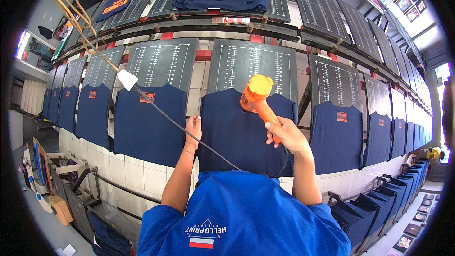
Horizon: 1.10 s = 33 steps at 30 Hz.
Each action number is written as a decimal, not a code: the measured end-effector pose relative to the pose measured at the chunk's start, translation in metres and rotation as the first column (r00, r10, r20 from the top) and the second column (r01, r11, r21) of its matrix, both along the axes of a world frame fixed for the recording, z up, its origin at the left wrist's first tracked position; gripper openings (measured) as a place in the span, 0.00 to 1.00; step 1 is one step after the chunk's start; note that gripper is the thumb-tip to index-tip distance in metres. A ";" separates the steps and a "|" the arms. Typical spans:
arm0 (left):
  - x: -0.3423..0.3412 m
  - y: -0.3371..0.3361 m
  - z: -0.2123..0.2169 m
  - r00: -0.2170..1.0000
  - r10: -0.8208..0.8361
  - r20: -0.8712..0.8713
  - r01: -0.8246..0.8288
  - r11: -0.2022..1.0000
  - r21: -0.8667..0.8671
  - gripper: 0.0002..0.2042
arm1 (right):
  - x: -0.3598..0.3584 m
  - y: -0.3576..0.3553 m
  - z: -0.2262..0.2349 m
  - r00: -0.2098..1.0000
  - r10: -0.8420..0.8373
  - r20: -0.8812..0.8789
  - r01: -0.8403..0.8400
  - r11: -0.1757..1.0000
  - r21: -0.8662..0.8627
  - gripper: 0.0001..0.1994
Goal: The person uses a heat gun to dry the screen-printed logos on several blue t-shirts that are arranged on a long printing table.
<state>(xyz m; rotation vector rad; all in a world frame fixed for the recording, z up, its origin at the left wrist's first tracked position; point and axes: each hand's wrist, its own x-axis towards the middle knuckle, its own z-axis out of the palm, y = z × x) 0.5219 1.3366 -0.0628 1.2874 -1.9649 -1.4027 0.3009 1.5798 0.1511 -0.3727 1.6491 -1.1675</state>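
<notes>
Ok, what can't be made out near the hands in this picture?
Head view: the lower part of the orange plastic heat gun, partly hidden by the right hand.
Head view: a patch of the navy fabric shirt in front, hidden by the heat gun.
Head view: a stretch of the thin black cable, hidden by the wearer's bright blue shirt.

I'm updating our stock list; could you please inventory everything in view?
Heat gun: one, orange, over centre shirt
Shirts: many, navy, on near boards
Folded shirts: several, navy, on far boards
Boards: many, black, in rows
Connector: one, white, left of heat gun
Cords: at least two, black and tan, at connector
Garments: several, navy, lower right
Pictures: several, mixed colours, right side
Co-worker: one, yellow top, far right
Worn shirt: one, blue, bottom centre
Left grip: one, bare, beside centre shirt
Right grip: one, bare, around heat gun
</notes>
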 end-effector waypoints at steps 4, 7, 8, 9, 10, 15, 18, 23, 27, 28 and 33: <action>-0.007 -0.003 0.020 0.999 0.035 -0.011 -0.036 0.989 -0.146 0.15 | 0.008 0.005 -0.001 0.999 -0.005 -0.032 0.005 1.000 0.008 0.16; -0.009 -0.022 0.037 0.998 0.054 -0.026 -0.060 0.958 -0.280 0.14 | 0.005 0.008 0.002 1.000 0.006 0.003 -0.006 1.000 0.007 0.15; -0.008 -0.033 0.039 0.997 0.062 -0.037 -0.070 0.937 -0.343 0.14 | 0.007 0.008 0.001 1.000 -0.003 -0.019 0.003 1.000 -0.001 0.15; -0.009 -0.044 0.042 0.994 0.108 -0.010 -0.104 0.919 -0.379 0.13 | 0.012 0.006 0.001 0.999 -0.013 -0.040 0.013 1.000 -0.009 0.15; -0.006 -0.058 0.044 0.987 0.161 0.016 -0.140 0.897 -0.419 0.13 | 0.014 0.005 0.001 0.998 -0.017 -0.060 0.016 1.000 -0.020 0.15; 0.033 -0.137 0.014 0.920 0.328 0.213 -0.064 0.664 -0.745 0.21 | 0.013 0.005 0.003 1.000 -0.009 -0.022 0.009 1.000 -0.004 0.16; 0.040 -0.163 0.014 0.839 0.419 0.347 -0.013 0.654 -0.757 0.28 | 0.007 0.010 0.004 1.000 -0.019 -0.011 0.019 1.000 0.014 0.16; 0.052 -0.195 0.004 0.690 0.446 0.570 -0.003 0.789 -0.614 0.32 | 0.009 0.016 0.003 0.998 -0.053 -0.033 0.053 0.998 0.022 0.16; 0.048 -0.197 -0.005 0.703 0.404 0.585 0.043 0.797 -0.602 0.34 | 0.006 0.024 0.004 0.995 -0.084 -0.047 0.086 0.995 0.041 0.16; 0.044 -0.196 -0.005 0.713 0.382 0.588 0.055 0.806 -0.589 0.35 | 0.008 0.026 0.002 0.993 -0.102 -0.067 0.105 0.994 0.037 0.16; 0.037 -0.190 -0.008 0.731 0.355 0.582 0.084 0.800 -0.594 0.36 | 0.004 0.036 0.006 0.987 -0.144 -0.070 0.147 0.988 0.044 0.16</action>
